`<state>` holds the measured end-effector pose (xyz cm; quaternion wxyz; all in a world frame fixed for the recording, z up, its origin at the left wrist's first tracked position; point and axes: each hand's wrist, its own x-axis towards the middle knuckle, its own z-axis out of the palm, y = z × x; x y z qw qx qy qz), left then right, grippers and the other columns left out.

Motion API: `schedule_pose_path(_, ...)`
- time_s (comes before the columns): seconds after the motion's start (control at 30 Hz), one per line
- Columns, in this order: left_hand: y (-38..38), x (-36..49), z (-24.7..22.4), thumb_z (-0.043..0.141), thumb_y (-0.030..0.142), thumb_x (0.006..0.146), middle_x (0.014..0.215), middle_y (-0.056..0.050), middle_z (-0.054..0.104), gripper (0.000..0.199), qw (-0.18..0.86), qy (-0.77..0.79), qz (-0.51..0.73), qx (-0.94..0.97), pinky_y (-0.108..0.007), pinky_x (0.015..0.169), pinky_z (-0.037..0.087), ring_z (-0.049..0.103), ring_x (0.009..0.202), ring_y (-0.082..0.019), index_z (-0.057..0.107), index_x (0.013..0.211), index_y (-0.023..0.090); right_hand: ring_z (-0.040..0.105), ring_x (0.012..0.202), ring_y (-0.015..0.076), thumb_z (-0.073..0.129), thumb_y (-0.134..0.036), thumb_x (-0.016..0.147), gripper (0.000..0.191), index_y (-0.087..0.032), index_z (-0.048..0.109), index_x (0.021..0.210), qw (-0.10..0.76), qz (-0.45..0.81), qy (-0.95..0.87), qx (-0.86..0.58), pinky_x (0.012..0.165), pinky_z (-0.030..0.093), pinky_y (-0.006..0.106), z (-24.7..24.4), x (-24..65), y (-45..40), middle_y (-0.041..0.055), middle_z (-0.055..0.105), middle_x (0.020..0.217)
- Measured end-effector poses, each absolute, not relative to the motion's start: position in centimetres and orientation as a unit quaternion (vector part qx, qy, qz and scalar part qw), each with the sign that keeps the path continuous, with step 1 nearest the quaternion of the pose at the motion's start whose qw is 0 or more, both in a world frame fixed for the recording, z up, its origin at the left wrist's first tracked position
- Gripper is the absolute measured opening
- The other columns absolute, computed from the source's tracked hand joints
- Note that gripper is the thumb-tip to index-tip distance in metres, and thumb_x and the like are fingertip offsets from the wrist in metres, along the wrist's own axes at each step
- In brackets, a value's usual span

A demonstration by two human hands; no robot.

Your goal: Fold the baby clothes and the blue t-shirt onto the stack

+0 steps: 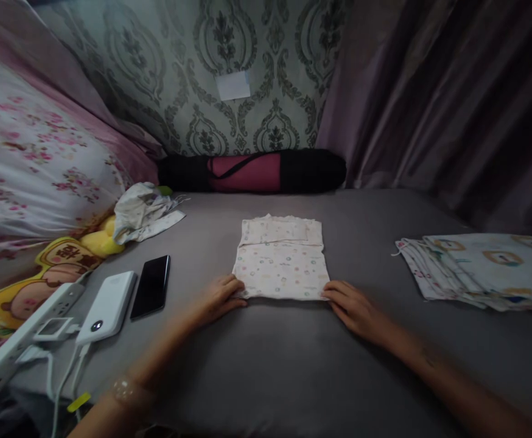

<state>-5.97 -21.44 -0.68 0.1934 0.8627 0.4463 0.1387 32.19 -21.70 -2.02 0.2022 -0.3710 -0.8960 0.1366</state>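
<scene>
A white cloth with a small coloured print (282,267) lies on the grey bed surface (270,365) in front of me. Its far part is folded over towards me, with an uneven far edge. My left hand (223,296) pinches the near left corner between thumb and fingers. At the near right corner, my right hand (350,305) holds the cloth in the same way. The near edge runs nearly straight between both hands.
On the left are a black phone (151,286), a white power bank (107,307), a power strip (28,334) with cables, a yellow plush (60,267) and a crumpled cloth (142,213). Folded cloths (485,267) lie right. A black and red bag (252,172) rests by the wall.
</scene>
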Motion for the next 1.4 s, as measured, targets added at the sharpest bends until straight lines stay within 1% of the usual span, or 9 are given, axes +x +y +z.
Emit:
schedule_pose_path(0.13, -21.6, -7.2, -0.6, 0.041, 0.029, 0.095, 0.106, -0.008, 0.061, 0.023, 0.191, 0.423, 0.166, 0.870, -0.032, 0.088, 0.046, 0.057, 0.098, -0.018, 0.061, 0.102, 0.021, 0.059, 0.100, 0.0216, 0.041, -0.011, 0.088, 0.028, -0.023, 0.061, 0.104, 0.178, 0.116, -0.905, -0.369, 0.087, 0.049, 0.037, -1.2, 32.4, -21.9, 0.0088, 0.061, 0.112)
schedule_pose_path(0.23, -21.2, -7.4, -0.3, 0.043, 0.024, 0.092, 0.108, -0.008, 0.063, 0.020, 0.218, 0.423, 0.221, 0.851, -0.032, 0.089, 0.047, 0.059, 0.099, -0.018, 0.062, 0.099, 0.020, 0.060, 0.093, 0.0214, 0.043, -0.010, 0.083, 0.023, -0.022, 0.060, 0.095, 0.190, 0.121, -0.888, -0.402, 0.083, 0.049, 0.036, -0.7, 32.3, -21.4, 0.0079, 0.063, 0.103)
schedule_pose_path(0.37, -19.8, -6.6, 1.0, 0.051, 0.028, 0.086, 0.094, -0.006, 0.068, 0.017, 0.275, 0.504, 0.303, 0.761, -0.030, 0.081, 0.049, 0.061, 0.088, -0.017, 0.063, 0.092, 0.017, 0.061, 0.085, 0.0194, 0.046, -0.015, 0.079, 0.016, -0.022, 0.057, 0.089, 0.274, 0.167, -0.828, -0.460, 0.079, 0.049, 0.033, 0.0, 32.0, -19.6, 0.0049, 0.065, 0.092)
schedule_pose_path(0.53, -16.1, -5.4, 1.8, 0.064, 0.040, 0.076, 0.074, -0.002, 0.064, 0.026, 0.350, 0.544, 0.441, 0.622, -0.024, 0.064, 0.046, 0.058, 0.069, -0.014, 0.062, 0.083, 0.015, 0.063, 0.081, 0.0201, 0.048, -0.031, 0.082, 0.017, -0.021, 0.060, 0.089, 0.356, 0.217, -0.731, -0.540, 0.075, 0.049, 0.032, 0.6, 31.2, -16.5, 0.0046, 0.067, 0.087)
schedule_pose_path(0.73, -10.8, -3.9, 0.3, 0.059, 0.038, 0.074, 0.073, -0.002, 0.062, 0.026, 0.320, 0.555, 0.514, 0.570, -0.023, 0.061, 0.044, 0.056, 0.068, -0.013, 0.063, 0.086, 0.015, 0.063, 0.074, 0.0206, 0.049, -0.041, 0.079, 0.026, -0.018, 0.057, 0.090, 0.452, 0.243, -0.629, -0.584, 0.068, 0.048, 0.031, -0.7, 29.5, -11.7, 0.0069, 0.067, 0.082)
schedule_pose_path(0.93, -6.3, -2.4, -1.6, 0.050, 0.025, 0.078, 0.069, 0.000, 0.058, 0.018, 0.214, 0.628, 0.487, 0.568, -0.024, 0.062, 0.041, 0.053, 0.066, -0.014, 0.062, 0.087, 0.015, 0.063, 0.087, 0.0236, 0.043, -0.032, 0.084, 0.029, -0.015, 0.058, 0.102, 0.395, 0.173, -0.585, -0.687, 0.075, 0.047, 0.032, -1.2, 27.2, -7.7, 0.0129, 0.068, 0.094)
schedule_pose_path(1.07, -4.6, -1.9, -2.4, 0.046, 0.022, 0.084, 0.073, -0.002, 0.059, 0.019, 0.168, 0.650, 0.459, 0.582, -0.027, 0.069, 0.043, 0.055, 0.070, -0.015, 0.061, 0.094, 0.015, 0.061, 0.097, 0.0252, 0.037, -0.029, 0.090, 0.034, -0.013, 0.054, 0.115, 0.352, 0.142, -0.586, -0.716, 0.080, 0.045, 0.033, -1.2, 26.1, -6.3, 0.0162, 0.066, 0.104)
schedule_pose_path(1.2, -3.7, -1.4, -3.0, 0.041, 0.021, 0.089, 0.081, -0.005, 0.063, 0.024, 0.156, 0.653, 0.437, 0.599, -0.029, 0.075, 0.043, 0.058, 0.077, -0.018, 0.059, 0.104, 0.016, 0.062, 0.096, 0.0253, 0.031, -0.030, 0.095, 0.036, -0.014, 0.049, 0.123, 0.299, 0.122, -0.599, -0.733, 0.079, 0.044, 0.033, -1.4, 25.7, -5.3, 0.0166, 0.065, 0.107)
schedule_pose_path(1.4, -2.7, -1.1, -3.3, 0.038, 0.023, 0.093, 0.095, -0.010, 0.067, 0.026, 0.135, 0.652, 0.409, 0.624, -0.030, 0.078, 0.043, 0.060, 0.087, -0.020, 0.056, 0.111, 0.018, 0.065, 0.090, 0.0256, 0.028, -0.033, 0.099, 0.036, -0.015, 0.048, 0.123, 0.220, 0.088, -0.620, -0.748, 0.072, 0.043, 0.032, -1.3, 25.8, -4.2, 0.0164, 0.067, 0.101)
